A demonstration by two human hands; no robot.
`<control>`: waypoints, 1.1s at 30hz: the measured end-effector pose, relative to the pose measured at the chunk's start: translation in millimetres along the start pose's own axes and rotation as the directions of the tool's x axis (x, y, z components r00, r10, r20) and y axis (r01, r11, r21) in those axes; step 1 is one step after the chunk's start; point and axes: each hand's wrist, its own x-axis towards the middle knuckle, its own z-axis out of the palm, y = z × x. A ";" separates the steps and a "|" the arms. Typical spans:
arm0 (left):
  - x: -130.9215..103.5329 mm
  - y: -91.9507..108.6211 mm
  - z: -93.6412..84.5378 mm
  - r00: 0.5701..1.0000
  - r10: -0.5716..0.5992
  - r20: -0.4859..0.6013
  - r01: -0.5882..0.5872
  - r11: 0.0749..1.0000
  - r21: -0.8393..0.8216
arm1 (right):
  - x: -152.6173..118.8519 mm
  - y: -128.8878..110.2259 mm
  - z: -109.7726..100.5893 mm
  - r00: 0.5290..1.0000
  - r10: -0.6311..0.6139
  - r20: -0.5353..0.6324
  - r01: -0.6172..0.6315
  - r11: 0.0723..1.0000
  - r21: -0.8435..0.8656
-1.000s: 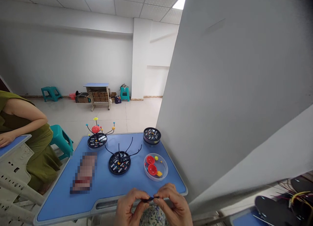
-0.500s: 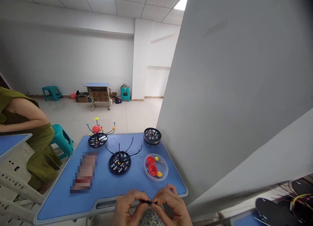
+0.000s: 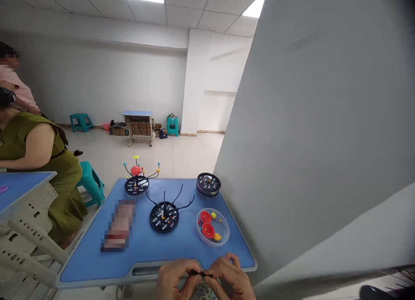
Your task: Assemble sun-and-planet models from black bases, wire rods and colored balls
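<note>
My left hand [image 3: 177,277] and my right hand [image 3: 231,277] meet at the desk's front edge, both closed in a pinch. Between their fingertips is a small dark piece [image 3: 202,274], thin and black; its exact kind is too small to tell. Beyond them on the desk stands a round black base [image 3: 164,224] with several bent black arms rising from its centre. Right of it, a clear round dish [image 3: 226,239] holds two red half-shells [image 3: 208,230] and small yellow and orange pieces.
A planet model [image 3: 135,171] with coloured balls stands at the back left of the blue desk [image 3: 152,252]. Stacked round black bases [image 3: 208,184] sit back right. A blurred flat packet [image 3: 119,226] lies left. A grey wall [image 3: 308,140] borders the right; a seated person [image 3: 39,144] is left.
My view has swung slightly left, so the desk appears shifted right and a second person shows at far left. Both hands still pinch the small black piece.
</note>
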 end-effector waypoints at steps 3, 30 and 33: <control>2.6 -7.1 -1.1 0.998 -0.051 0.034 0.051 0.999 -0.017 | 4.3 1.9 8.8 0.999 0.023 -0.036 -0.022 0.999 0.036; 86.0 -50.0 -68.6 0.985 0.087 -0.149 0.060 0.638 0.767 | 12.9 19.3 53.2 0.947 0.202 -0.251 -0.120 0.944 0.306; 108.0 -58.5 -70.7 0.986 0.090 -0.141 0.054 0.626 0.778 | 7.6 25.3 53.1 0.964 0.168 -0.206 -0.096 0.942 0.321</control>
